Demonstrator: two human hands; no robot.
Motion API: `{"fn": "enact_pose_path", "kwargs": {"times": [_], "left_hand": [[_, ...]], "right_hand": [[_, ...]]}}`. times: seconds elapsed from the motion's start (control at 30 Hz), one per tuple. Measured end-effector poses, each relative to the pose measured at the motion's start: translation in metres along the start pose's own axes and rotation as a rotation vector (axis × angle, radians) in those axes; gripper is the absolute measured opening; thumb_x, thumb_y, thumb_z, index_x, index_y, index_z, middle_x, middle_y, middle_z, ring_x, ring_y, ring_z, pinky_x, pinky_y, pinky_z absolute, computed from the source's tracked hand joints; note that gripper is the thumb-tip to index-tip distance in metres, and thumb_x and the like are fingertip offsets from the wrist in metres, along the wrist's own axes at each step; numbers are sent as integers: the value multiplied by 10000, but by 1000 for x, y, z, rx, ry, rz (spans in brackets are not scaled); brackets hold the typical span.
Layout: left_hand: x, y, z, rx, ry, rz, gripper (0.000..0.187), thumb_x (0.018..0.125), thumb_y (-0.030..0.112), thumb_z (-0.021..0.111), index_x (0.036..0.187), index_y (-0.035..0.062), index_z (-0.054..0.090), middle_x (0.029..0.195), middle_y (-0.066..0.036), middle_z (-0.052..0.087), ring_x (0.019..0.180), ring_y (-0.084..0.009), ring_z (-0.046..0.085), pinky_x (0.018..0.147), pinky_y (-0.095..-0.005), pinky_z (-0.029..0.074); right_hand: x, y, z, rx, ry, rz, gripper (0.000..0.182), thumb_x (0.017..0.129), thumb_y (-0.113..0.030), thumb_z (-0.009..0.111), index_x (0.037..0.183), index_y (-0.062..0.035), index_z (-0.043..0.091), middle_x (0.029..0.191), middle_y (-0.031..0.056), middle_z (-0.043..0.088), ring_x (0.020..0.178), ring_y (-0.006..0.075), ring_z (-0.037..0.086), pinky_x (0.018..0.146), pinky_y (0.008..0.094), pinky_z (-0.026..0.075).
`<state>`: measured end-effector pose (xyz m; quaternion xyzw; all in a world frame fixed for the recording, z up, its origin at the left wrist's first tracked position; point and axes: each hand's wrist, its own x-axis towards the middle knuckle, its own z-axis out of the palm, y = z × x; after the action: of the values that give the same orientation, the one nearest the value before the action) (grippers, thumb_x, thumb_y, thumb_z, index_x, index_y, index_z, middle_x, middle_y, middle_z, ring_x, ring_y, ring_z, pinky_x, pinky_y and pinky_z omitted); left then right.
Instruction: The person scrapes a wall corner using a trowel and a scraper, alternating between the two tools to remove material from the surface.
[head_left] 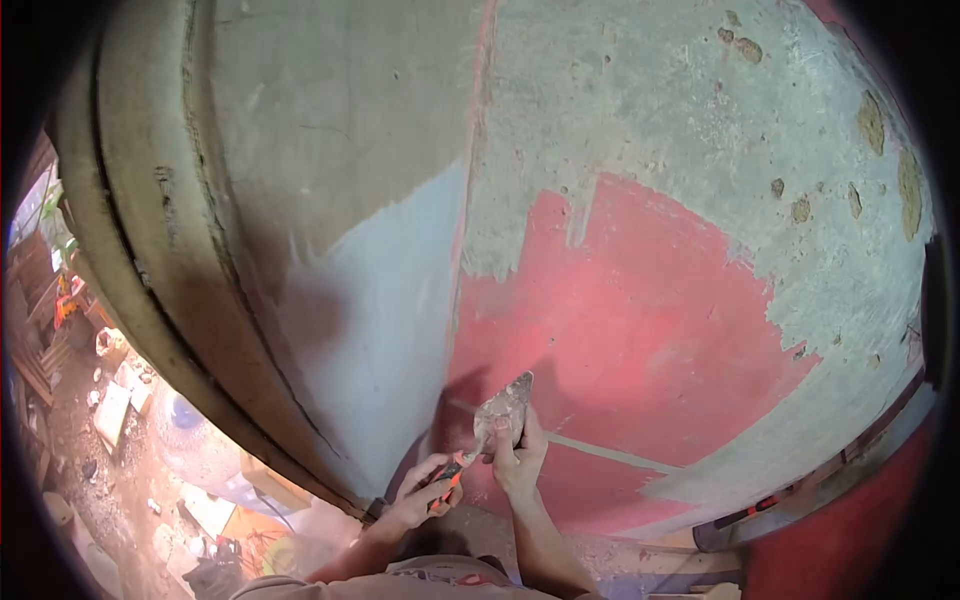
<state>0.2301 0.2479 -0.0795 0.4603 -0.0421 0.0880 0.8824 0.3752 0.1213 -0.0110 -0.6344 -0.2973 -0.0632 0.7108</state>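
Note:
My left hand point(420, 495) is closed round the orange and black handle of a pointed trowel point(503, 412). My right hand point(522, 458) grips the trowel's grey, crusted blade, with the thumb lying across its face. The tip points up and slightly right. Behind both hands stands a wall with a red patch point(640, 330) and, left of a thin vertical corner line, a pale blue-grey patch point(390, 310). The hands' shadow falls on the red surface.
Bare grey-green plaster point(640, 90) with several chipped pits surrounds the patches. A brown wooden frame point(170, 250) runs down the left. Beyond it, rubble and boards point(112, 408) litter the floor. Another tool with a red and black handle point(755, 508) lies low at the right.

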Motion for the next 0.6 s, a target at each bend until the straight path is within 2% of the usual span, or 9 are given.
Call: {"fn": "enact_pose_path", "kwargs": {"times": [0.03,0.07,0.17,0.27,0.37,0.47,0.5,0.6], "left_hand": [[0,-5,0,-19,19,-47,424,1032,152,590,1444,82,526,804,-140,630,528,-110,465,478,-237,334],[0,-4,6,-39,8,-67,397,1045,170,591,1426,85,525,817,-102,644,533,-76,436,483,-243,320],[0,-10,20,-47,-4,-96,366,1039,201,603,1373,66,540,836,-94,641,552,-78,442,497,-248,324],[3,-21,40,-24,-28,-15,333,1048,220,610,1320,57,507,849,-96,630,568,-75,450,506,-243,332],[6,-18,70,-25,6,89,303,1055,198,596,1305,57,496,901,-104,631,566,-74,456,506,-241,344],[5,-23,97,-22,114,122,314,1064,206,585,1320,59,479,876,-86,605,558,-76,458,498,-236,342],[8,-25,103,32,129,139,301,1079,214,567,1321,64,470,805,-57,553,539,-77,438,482,-239,336],[15,-16,121,-218,47,119,275,1092,218,547,1306,63,472,749,-32,505,521,-73,410,467,-243,327]], "right_hand": [[-1,2,-9,-56,-24,-30,246,1044,-140,587,1210,39,618,841,75,667,636,97,610,521,273,482],[1,-4,-16,-111,-51,-60,195,1051,-143,573,1068,29,664,721,41,636,603,90,584,513,283,459],[13,-9,-22,-178,-61,-110,226,1064,-142,540,945,11,656,621,27,544,572,82,520,501,301,415],[28,1,-25,-228,-96,-209,245,1073,-147,522,943,27,638,650,57,532,579,90,491,515,312,407],[43,-3,-32,-205,-164,-231,243,1080,-143,509,972,38,632,673,52,542,602,96,504,540,318,424],[54,-27,-40,-81,-319,-19,254,1089,-157,497,1037,47,639,737,66,645,667,116,594,610,311,482],[61,-28,-38,-53,-357,-113,278,1093,-158,486,1216,56,615,969,145,747,839,176,706,731,323,566],[75,-28,-29,375,-432,68,422,1093,-161,474,1460,48,469,1234,251,704,1010,258,732,842,367,608]]}}
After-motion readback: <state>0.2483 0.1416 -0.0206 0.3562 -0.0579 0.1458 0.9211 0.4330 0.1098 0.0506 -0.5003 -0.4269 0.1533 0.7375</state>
